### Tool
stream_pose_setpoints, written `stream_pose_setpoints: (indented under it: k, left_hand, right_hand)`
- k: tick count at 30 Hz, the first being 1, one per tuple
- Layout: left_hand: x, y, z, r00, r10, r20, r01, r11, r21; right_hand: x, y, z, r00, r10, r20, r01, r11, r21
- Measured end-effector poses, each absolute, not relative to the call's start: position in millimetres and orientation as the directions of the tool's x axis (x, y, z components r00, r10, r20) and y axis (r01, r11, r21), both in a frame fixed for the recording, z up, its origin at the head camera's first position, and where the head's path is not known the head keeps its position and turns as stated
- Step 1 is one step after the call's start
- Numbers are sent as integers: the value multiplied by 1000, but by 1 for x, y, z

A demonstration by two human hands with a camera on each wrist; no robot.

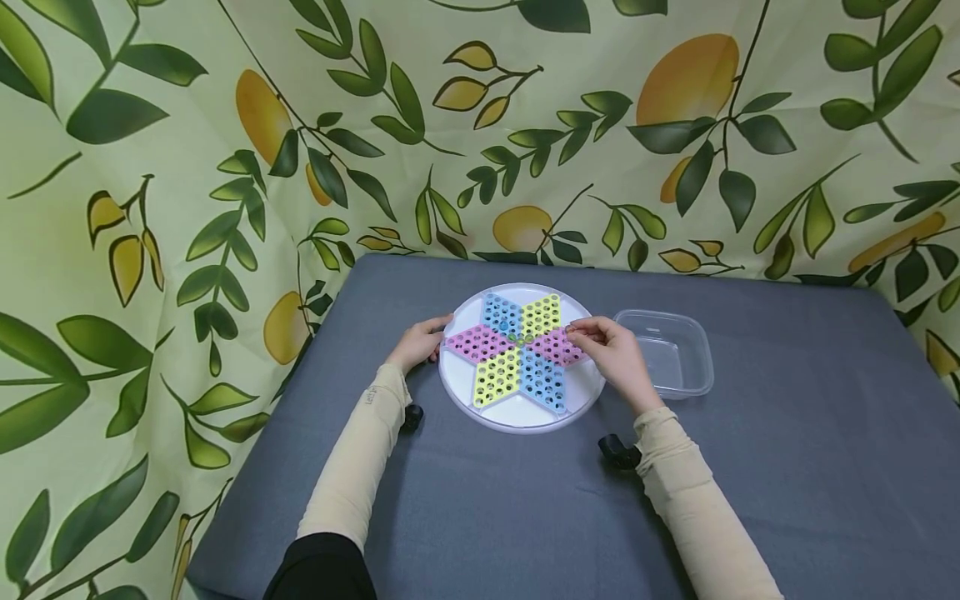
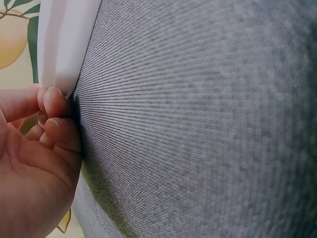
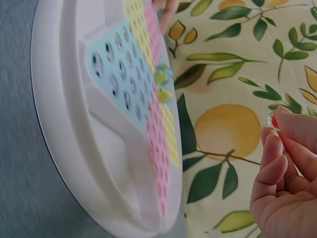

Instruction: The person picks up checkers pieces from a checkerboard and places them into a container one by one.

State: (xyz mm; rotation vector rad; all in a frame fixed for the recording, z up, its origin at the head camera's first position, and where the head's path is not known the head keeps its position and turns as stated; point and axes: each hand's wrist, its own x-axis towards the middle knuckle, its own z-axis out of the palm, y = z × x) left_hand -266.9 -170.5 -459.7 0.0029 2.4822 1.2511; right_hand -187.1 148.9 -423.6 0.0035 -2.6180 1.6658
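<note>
A round white Chinese checkers board (image 1: 517,424) lies on the table, its six-pointed star in blue, yellow and pink with rows of holes. At its left edge my left hand (image 1: 417,344) grips the rim; in the left wrist view the thumb and curled fingertips (image 2: 58,130) meet at the white edge. My right hand (image 1: 617,357) is raised over the board's right side. Between its thumb and forefinger it pinches a clear glass marble (image 3: 271,120) with red in it. Several greenish and yellowish marbles (image 3: 164,93) sit around the star's centre.
A clear plastic container (image 1: 709,367) stands just right of the board, partly behind my right hand. Grey-blue cloth (image 1: 810,467) covers the table. Leaf-and-fruit patterned fabric (image 1: 465,167) hangs behind and to the left. Black wrist cameras (image 1: 618,452) sit under both forearms.
</note>
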Motion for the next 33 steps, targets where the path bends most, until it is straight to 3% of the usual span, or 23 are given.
stream_pose_setpoints:
  k: [21, 33]
  left_hand:
    - [-266, -170, -459, -934, 163, -317, -154, 618, 771]
    - [-265, -171, -459, -935, 156, -319, -164, 606, 778]
  right_hand:
    - [-182, 195, -429, -974, 196, 110, -22, 405, -914]
    - [-187, 209, -439, -965, 235, 119, 37, 568, -822]
